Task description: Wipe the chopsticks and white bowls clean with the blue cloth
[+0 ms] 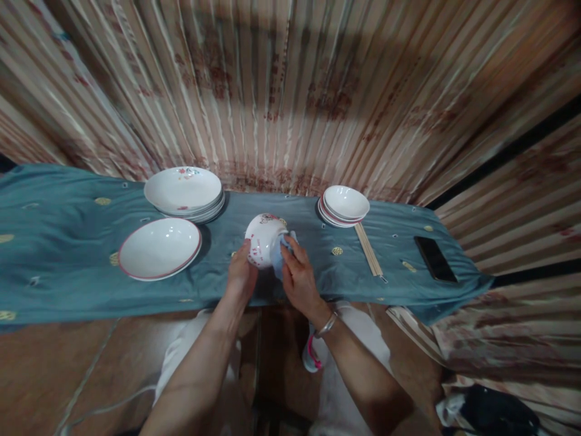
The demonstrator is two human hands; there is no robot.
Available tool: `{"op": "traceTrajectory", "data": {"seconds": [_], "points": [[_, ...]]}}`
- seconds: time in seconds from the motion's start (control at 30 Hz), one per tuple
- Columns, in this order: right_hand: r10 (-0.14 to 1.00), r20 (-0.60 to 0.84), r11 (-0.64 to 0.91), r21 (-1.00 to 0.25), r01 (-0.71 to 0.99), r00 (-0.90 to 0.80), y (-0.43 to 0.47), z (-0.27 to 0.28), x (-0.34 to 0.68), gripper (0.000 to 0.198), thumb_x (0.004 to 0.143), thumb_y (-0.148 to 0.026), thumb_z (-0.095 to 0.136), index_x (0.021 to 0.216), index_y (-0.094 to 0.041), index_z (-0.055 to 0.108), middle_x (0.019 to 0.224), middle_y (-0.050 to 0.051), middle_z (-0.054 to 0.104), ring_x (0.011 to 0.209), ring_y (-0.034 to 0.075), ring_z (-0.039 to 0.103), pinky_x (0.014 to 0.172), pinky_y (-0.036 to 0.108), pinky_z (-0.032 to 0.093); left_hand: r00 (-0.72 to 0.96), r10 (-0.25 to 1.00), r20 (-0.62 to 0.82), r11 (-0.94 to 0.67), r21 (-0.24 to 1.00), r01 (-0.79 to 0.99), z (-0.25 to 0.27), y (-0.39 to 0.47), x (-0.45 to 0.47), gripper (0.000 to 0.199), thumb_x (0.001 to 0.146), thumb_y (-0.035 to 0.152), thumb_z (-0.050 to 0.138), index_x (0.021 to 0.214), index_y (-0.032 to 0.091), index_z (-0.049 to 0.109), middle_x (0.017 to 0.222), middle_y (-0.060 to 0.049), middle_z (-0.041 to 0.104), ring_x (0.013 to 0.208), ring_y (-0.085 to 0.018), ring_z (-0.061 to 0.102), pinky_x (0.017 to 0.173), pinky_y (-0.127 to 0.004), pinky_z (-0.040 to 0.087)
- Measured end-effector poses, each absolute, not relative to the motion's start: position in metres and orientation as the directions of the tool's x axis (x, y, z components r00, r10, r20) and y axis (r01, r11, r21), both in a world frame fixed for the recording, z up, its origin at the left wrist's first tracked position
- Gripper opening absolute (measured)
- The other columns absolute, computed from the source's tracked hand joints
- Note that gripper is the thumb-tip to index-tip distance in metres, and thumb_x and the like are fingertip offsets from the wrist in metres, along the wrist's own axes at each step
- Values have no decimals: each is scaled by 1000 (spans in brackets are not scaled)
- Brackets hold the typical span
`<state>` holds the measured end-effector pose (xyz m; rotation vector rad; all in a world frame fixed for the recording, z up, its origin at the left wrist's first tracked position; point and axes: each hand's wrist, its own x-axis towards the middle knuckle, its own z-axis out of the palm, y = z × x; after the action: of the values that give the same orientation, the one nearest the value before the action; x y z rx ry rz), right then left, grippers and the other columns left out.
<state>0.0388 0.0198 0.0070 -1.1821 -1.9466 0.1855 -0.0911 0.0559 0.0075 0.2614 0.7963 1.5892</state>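
Note:
A white bowl (pixel 262 239) with a red floral print is tipped on its side above the front middle of the table, its outer wall facing up. My left hand (pixel 242 274) grips the bowl by its left edge, with the thumb on the near side. Against the bowl's right side, my right hand (pixel 298 274) presses a light blue cloth (pixel 278 257) bunched under its fingers. Part of the cloth is hidden by that hand. A bracelet circles my right wrist.
Stacked plates (pixel 184 191) stand at the back left, behind a shallow red-rimmed dish (pixel 160 249). Right of centre are stacked small bowls (pixel 347 203), with chopsticks (pixel 368 249) before them. A black phone (pixel 434 259) lies far right on the teal tablecloth (pixel 68 254). A pleated curtain (pixel 290 97) hangs behind.

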Motion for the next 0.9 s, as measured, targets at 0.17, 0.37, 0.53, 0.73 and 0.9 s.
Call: {"op": "traceTrajectory", "data": {"seconds": [0.17,0.37,0.53,0.73,0.9], "points": [[777,597,536,-459,708,-200,25,15,37,51,91,-8,34,140,-17,42,147,15,41,140,22,33,111,45,34,-196,960,-199,-5,688,-725,16,50,-86,29,70,36,75,83,11,72,84,-9,76,91,-26,70,89,-37,54],[781,594,500,-414,760,-190,43,18,46,44,88,-8,35,127,-12,54,145,18,43,136,26,37,110,48,32,-196,965,-174,-7,732,-682,20,47,-84,35,59,42,80,79,13,73,78,-9,75,98,-29,68,90,-40,52],[792,609,420,-502,756,-36,55,5,53,41,88,-10,34,123,-13,55,135,16,51,130,23,44,107,44,38,-180,968,-174,4,730,-683,17,48,-85,36,59,42,80,80,14,72,81,-9,75,103,-29,67,94,-42,50],[888,446,260,-682,683,108,54,-10,54,36,86,-16,33,111,-13,58,112,15,64,106,22,58,95,38,45,-216,956,-199,-10,713,-702,11,50,-85,37,63,41,78,83,11,70,86,-12,75,106,-30,65,95,-42,50],[982,173,85,-765,638,76,42,-13,52,21,81,-21,36,75,-21,56,70,1,59,66,17,53,68,28,42,-228,958,-173,-27,739,-674,9,51,-86,31,72,41,71,86,14,70,91,-10,74,102,-27,66,92,-39,51]]}}
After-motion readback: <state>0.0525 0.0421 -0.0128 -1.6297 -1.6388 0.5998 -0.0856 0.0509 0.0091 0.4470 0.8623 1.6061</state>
